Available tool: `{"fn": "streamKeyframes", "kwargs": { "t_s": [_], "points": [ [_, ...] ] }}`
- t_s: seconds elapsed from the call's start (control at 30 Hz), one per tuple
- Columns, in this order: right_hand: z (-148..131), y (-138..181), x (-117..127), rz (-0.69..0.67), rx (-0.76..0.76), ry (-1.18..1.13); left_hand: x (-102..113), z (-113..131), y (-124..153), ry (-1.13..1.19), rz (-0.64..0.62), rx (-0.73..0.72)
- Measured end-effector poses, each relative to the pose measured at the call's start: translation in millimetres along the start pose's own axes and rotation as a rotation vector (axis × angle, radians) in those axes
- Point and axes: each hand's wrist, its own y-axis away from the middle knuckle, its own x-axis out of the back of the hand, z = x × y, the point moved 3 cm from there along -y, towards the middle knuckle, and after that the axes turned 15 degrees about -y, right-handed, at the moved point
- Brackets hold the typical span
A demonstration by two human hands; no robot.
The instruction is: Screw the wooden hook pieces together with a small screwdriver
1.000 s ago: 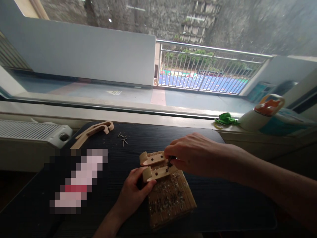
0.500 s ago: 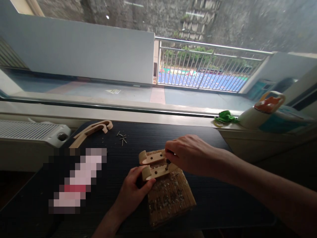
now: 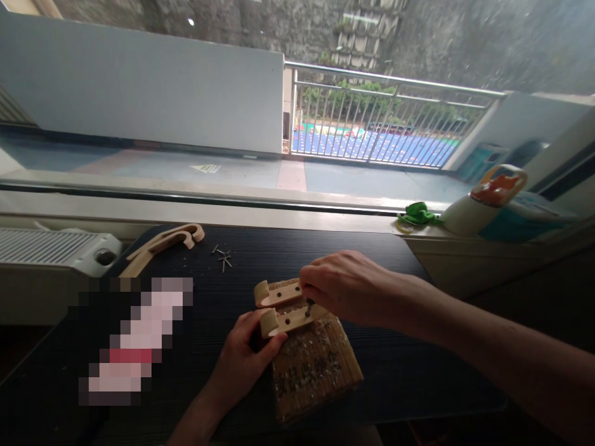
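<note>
My left hand (image 3: 246, 347) grips the curled end of the nearer wooden hook (image 3: 294, 322), thumb in front and fingers behind. This pale hook and a second wooden hook (image 3: 274, 296) lie side by side across a wooden block (image 3: 316, 371) with dark writing and a shiny, clear covering. Dark round holes show in both hooks. Above the nearer hook, my right hand (image 3: 337, 285) is closed around a tool, apparently a screwdriver (image 3: 309, 303). Only its short dark shaft shows, pointing down at a hole; the fist hides its handle.
Several loose screws (image 3: 224, 257) lie on the dark table (image 3: 251, 254). Curved wooden pieces (image 3: 162, 243) rest at its far left, near a blurred-out patch (image 3: 139, 341). A radiator (image 3: 60, 251) stands left. The sill holds a green cloth (image 3: 419, 214) and a white jug (image 3: 478, 201).
The whole view has shifted slightly, moving everything a little to the left. Both hands keep their places on the hook and the tool.
</note>
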Motion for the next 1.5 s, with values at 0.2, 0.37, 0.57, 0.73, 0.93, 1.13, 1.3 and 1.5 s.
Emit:
{"fn": "streamKeyframes", "kwargs": {
  "t_s": [0.2, 0.37, 0.57, 0.73, 0.93, 1.13, 1.3, 1.5],
  "points": [
    [1, 0, 0, 0.02, -0.128, 0.05, 1, 1, 0, 0.009, -0.021, 0.01],
    [-3, 8, 15, -0.062, -0.121, -0.014, 1, 3, 0, 0.014, -0.031, 0.008],
    [-5, 7, 13, -0.096, -0.054, -0.084, 2, 4, 0, 0.014, -0.009, 0.02],
    [1, 7, -2, 0.067, -0.123, -0.087, 2, 3, 0, 0.004, -0.001, 0.004],
    [5, 10, -6, 0.161, -0.232, -0.083, 2, 3, 0, 0.003, 0.008, -0.007],
    [1, 17, 5, 0.094, -0.114, -0.095, 1, 3, 1, -0.005, -0.013, 0.002],
    [-1, 12, 6, 0.113, -0.053, -0.128, -1, 0, 1, 0.008, -0.03, 0.008],
    [5, 5, -8, 0.254, -0.159, -0.196, -2, -2, 1, 0.016, -0.028, 0.015]
  ]
}}
